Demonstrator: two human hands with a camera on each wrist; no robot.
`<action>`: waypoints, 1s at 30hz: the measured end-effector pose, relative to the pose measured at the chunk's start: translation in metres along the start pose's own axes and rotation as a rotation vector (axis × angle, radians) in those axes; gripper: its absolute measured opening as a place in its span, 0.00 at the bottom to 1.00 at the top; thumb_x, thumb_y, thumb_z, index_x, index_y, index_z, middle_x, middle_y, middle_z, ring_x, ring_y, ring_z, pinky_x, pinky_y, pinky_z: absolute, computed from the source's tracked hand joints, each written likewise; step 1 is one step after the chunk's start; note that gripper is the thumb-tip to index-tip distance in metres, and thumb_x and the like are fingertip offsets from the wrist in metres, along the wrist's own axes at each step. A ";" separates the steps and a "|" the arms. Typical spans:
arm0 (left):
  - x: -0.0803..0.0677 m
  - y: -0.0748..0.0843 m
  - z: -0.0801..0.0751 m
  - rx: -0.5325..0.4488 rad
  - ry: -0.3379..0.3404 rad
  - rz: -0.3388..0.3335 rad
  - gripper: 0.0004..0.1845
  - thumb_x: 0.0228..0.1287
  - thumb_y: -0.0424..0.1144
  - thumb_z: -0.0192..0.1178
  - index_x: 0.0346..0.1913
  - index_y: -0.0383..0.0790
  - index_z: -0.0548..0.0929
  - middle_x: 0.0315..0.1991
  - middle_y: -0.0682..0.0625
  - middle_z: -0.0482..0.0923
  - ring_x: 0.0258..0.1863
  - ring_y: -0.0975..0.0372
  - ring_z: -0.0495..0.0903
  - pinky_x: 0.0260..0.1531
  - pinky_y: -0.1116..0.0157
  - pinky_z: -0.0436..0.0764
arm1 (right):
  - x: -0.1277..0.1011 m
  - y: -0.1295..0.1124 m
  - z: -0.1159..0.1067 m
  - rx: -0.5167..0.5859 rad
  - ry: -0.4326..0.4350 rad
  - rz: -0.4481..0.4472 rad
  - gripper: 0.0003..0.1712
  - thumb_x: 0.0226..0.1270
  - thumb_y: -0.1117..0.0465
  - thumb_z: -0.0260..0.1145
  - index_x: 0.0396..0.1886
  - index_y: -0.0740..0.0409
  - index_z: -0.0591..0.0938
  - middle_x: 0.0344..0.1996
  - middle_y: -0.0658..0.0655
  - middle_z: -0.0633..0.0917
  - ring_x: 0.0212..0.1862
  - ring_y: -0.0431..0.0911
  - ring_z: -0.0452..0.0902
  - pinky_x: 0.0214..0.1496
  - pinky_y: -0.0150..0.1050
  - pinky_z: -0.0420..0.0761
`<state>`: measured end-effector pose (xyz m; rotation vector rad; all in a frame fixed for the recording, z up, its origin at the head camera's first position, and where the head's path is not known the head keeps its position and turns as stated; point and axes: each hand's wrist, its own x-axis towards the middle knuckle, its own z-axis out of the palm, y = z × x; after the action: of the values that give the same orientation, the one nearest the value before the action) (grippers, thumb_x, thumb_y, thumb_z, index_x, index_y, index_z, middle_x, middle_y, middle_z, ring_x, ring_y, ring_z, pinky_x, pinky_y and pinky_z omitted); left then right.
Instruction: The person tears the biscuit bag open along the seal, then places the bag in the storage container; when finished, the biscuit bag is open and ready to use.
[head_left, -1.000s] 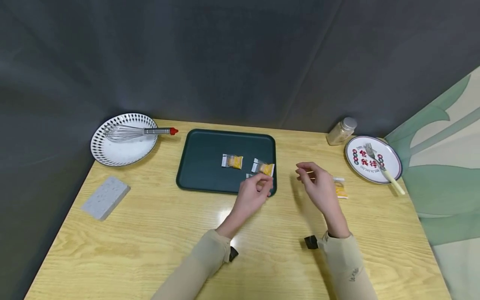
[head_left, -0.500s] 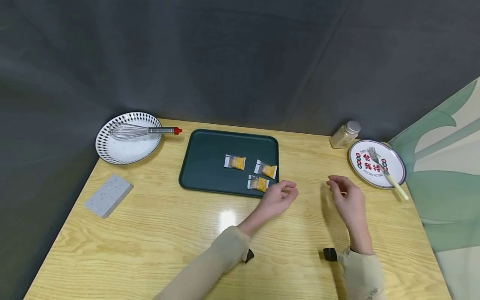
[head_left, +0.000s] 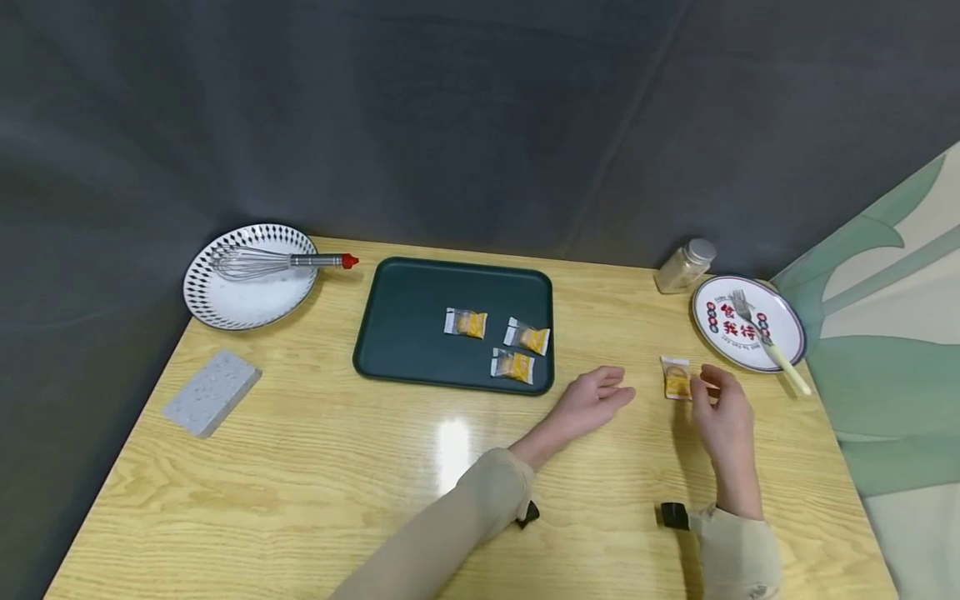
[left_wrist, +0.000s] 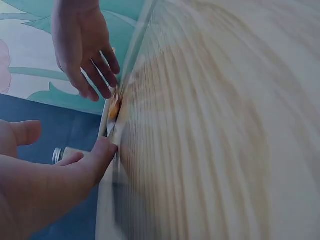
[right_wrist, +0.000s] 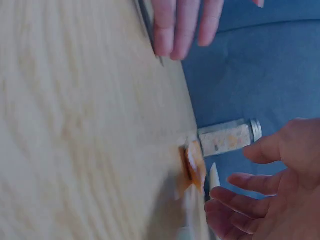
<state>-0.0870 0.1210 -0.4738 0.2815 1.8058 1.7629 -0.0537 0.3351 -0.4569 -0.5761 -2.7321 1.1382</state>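
Observation:
My left hand (head_left: 588, 404) hovers in front of the tray's right end with loosely extended fingers, holding nothing. My right hand (head_left: 726, 417) is just right of a small snack packet (head_left: 676, 378), clear and yellow, lying on the wooden table. Its fingers are slightly bent with a gap to the thumb; in the right wrist view they hold nothing, and the packet (right_wrist: 195, 162) is apart from them. On the dark green tray (head_left: 405, 333) lie three similar packets: one near the middle (head_left: 466, 323), one at the right (head_left: 527, 337), one at the front right (head_left: 513, 365).
At the back left, a whisk (head_left: 258, 262) lies across a patterned plate (head_left: 225, 308). A grey speckled block (head_left: 212, 393) sits in front. On the right are a shaker jar (head_left: 685, 267) and a plate (head_left: 716, 296) bearing a fork (head_left: 768, 343). A dark curtain (head_left: 450, 125) hangs behind.
The left hand has moved right, off the tray's front right corner, uncovering the packet there. The right hand has shifted right and nearer the person, passing the loose packet, which is in view again.

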 end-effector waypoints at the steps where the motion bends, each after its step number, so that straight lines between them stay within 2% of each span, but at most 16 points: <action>1: 0.002 0.000 0.003 -0.008 -0.004 -0.004 0.29 0.84 0.49 0.58 0.79 0.40 0.71 0.75 0.48 0.73 0.71 0.60 0.75 0.64 0.66 0.78 | 0.001 0.002 0.000 -0.002 -0.004 0.005 0.25 0.86 0.64 0.52 0.70 0.81 0.70 0.65 0.79 0.76 0.63 0.70 0.74 0.59 0.48 0.74; 5: 0.010 0.002 0.017 -0.046 0.000 -0.024 0.28 0.84 0.48 0.59 0.78 0.42 0.73 0.74 0.50 0.74 0.70 0.62 0.76 0.62 0.67 0.79 | 0.003 0.007 0.003 0.007 -0.026 0.032 0.26 0.86 0.65 0.50 0.72 0.83 0.67 0.65 0.80 0.74 0.65 0.70 0.73 0.65 0.59 0.73; 9: 0.021 0.003 0.029 -0.083 0.013 -0.030 0.27 0.83 0.47 0.59 0.78 0.43 0.74 0.74 0.50 0.75 0.69 0.64 0.77 0.60 0.67 0.80 | 0.004 0.009 0.004 0.016 -0.028 0.054 0.28 0.87 0.63 0.50 0.73 0.81 0.67 0.66 0.79 0.75 0.66 0.69 0.73 0.67 0.59 0.72; 11: 0.026 0.003 0.034 -0.089 0.021 -0.036 0.27 0.83 0.47 0.59 0.77 0.44 0.74 0.73 0.50 0.75 0.69 0.64 0.77 0.61 0.67 0.79 | 0.005 0.009 0.004 0.021 -0.025 0.057 0.28 0.87 0.62 0.50 0.73 0.81 0.67 0.66 0.79 0.75 0.66 0.68 0.73 0.66 0.55 0.73; 14: 0.032 0.004 0.040 -0.090 0.027 -0.040 0.27 0.81 0.47 0.60 0.77 0.44 0.75 0.73 0.50 0.76 0.68 0.64 0.77 0.62 0.68 0.78 | 0.007 0.010 0.004 0.020 -0.018 0.057 0.27 0.86 0.62 0.51 0.72 0.80 0.69 0.65 0.78 0.76 0.64 0.67 0.75 0.60 0.42 0.74; 17: 0.035 0.003 0.044 -0.091 0.014 -0.036 0.27 0.80 0.46 0.61 0.77 0.44 0.75 0.72 0.49 0.77 0.68 0.64 0.77 0.63 0.68 0.77 | 0.007 0.009 0.007 0.018 -0.028 0.047 0.27 0.87 0.62 0.51 0.72 0.80 0.69 0.64 0.79 0.77 0.63 0.67 0.76 0.52 0.27 0.70; 20: 0.034 0.002 0.045 -0.081 0.000 -0.030 0.27 0.80 0.44 0.61 0.77 0.45 0.75 0.72 0.50 0.77 0.69 0.65 0.76 0.63 0.68 0.77 | 0.007 0.007 0.010 0.022 -0.041 0.033 0.27 0.87 0.62 0.51 0.71 0.81 0.69 0.63 0.79 0.77 0.62 0.68 0.76 0.44 0.18 0.66; 23: 0.035 0.002 0.046 -0.092 -0.015 -0.022 0.27 0.81 0.43 0.60 0.78 0.44 0.74 0.73 0.50 0.76 0.69 0.65 0.75 0.62 0.69 0.77 | 0.007 0.003 0.012 0.022 -0.043 0.018 0.26 0.87 0.62 0.52 0.70 0.81 0.71 0.62 0.79 0.78 0.61 0.68 0.77 0.42 0.15 0.64; 30: 0.033 0.000 0.041 -0.202 -0.044 -0.009 0.26 0.83 0.39 0.59 0.78 0.37 0.73 0.74 0.45 0.74 0.68 0.63 0.77 0.58 0.69 0.81 | 0.004 -0.004 0.018 0.065 -0.048 -0.008 0.26 0.87 0.63 0.51 0.70 0.82 0.71 0.63 0.80 0.77 0.61 0.68 0.77 0.42 0.15 0.66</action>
<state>-0.0912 0.1726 -0.4804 0.2284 1.5809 1.9005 -0.0630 0.3223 -0.4666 -0.5356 -2.7231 1.2494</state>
